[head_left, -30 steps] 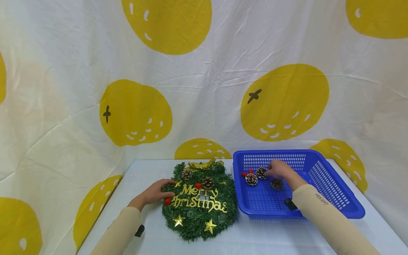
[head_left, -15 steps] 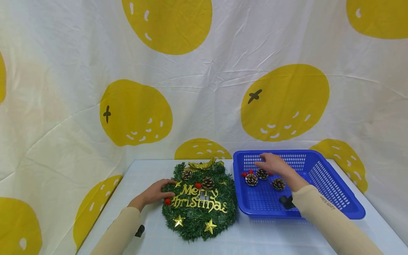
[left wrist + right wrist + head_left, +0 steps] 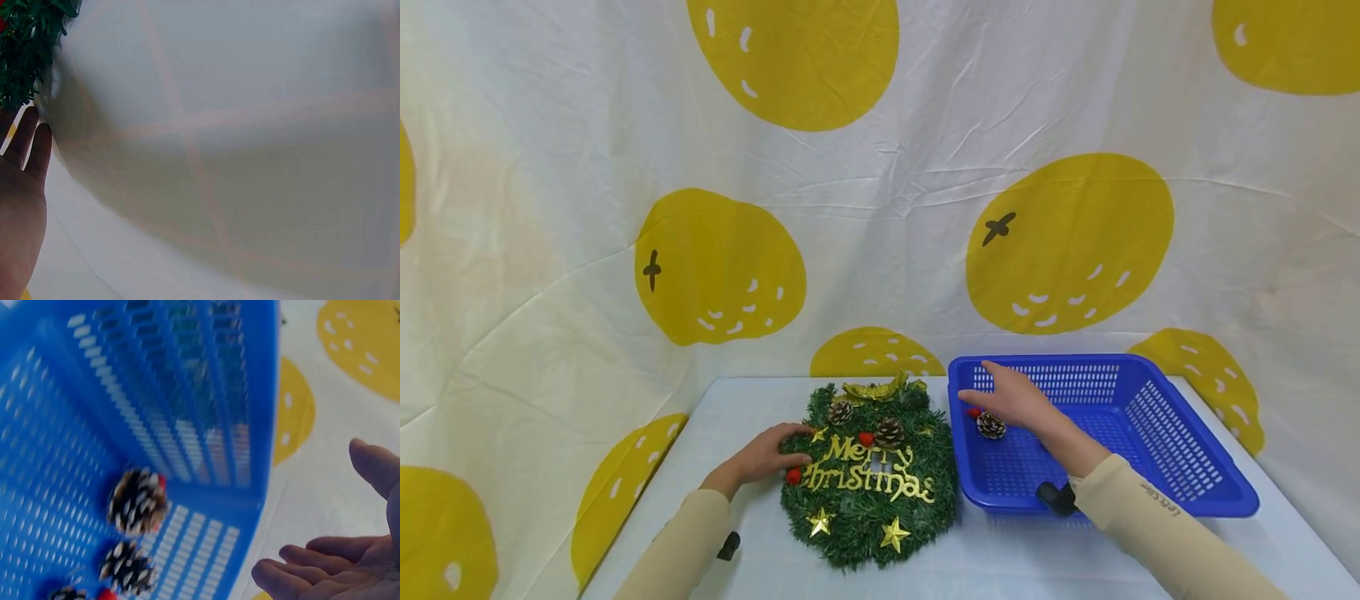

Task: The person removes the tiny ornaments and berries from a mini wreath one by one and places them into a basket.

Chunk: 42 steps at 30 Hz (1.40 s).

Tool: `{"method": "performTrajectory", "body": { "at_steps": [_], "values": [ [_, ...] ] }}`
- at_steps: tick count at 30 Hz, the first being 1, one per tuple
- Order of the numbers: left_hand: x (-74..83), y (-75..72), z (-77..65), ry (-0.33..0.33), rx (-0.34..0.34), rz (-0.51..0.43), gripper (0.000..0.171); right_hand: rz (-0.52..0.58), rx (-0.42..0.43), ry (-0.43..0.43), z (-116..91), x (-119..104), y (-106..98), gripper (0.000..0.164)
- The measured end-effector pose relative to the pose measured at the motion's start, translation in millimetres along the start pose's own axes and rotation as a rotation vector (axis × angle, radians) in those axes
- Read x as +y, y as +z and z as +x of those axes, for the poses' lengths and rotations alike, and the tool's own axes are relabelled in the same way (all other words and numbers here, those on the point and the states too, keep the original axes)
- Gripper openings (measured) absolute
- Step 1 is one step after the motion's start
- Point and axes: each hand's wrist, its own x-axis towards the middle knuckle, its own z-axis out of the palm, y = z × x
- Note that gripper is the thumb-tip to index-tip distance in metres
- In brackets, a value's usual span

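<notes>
A green wreath (image 3: 857,533) lies on the table with gold "Merry Christmas" lettering (image 3: 868,475), gold stars (image 3: 895,533), pine cones (image 3: 889,431) and red ornaments (image 3: 867,437) on it. My left hand (image 3: 767,450) rests at the wreath's left edge with its fingers extended; in the left wrist view, the fingers reach under the greenery (image 3: 25,62). My right hand (image 3: 1015,400) hovers over the left part of a blue basket (image 3: 1195,433), fingers spread, holding nothing. Beneath it a pine cone (image 3: 992,424) shows, while others are hidden from the head view. The right wrist view shows several pine cones (image 3: 137,501) and red bits (image 3: 107,594).
The basket's raised rim (image 3: 958,467) stands close to the wreath's right side. White cloth with yellow fruit prints hangs behind the table (image 3: 745,575). A gold bow (image 3: 876,389) sits at the wreath's top.
My right hand has lifted from among the pine cones and moved left over the basket, its fingers spreading. A pine cone near it shifted slightly earlier. The left hand stays put.
</notes>
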Motion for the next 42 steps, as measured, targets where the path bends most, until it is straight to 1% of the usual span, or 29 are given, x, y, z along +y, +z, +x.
{"method": "performTrajectory", "body": {
  "at_steps": [15, 21, 25, 30, 35, 38, 42],
  "values": [
    [-3.0, 2.0, 1.3, -0.001, 0.006, -0.005, 0.057, 0.187, 0.01, -0.065, -13, -37, 43, 0.092],
    [-2.1, 1.6, 0.8, 0.01, 0.006, -0.01, 0.056, 0.254, 0.011, -0.071, -17, -51, 59, 0.089],
    [-1.0, 1.3, 0.3, 0.005, 0.002, -0.006, 0.056, 0.299, 0.018, -0.081, -17, -58, 70, 0.087],
    [-0.7, 0.9, 0.5, 0.0, 0.003, -0.003, 0.055, 0.34, 0.01, -0.08, -16, -64, 86, 0.088],
    [-2.3, 1.7, 0.9, 0.003, 0.004, -0.002, 0.055, 0.364, -0.01, -0.073, -13, -64, 103, 0.089],
    [-2.6, 1.7, 0.9, 0.008, 0.003, -0.003, 0.055, 0.379, -0.014, -0.056, -10, -63, 113, 0.091],
    [-1.1, -0.1, 0.1, 0.015, 0.001, -0.006, 0.056, 0.387, 0.002, -0.03, -7, -61, 126, 0.091]
  ]
}}
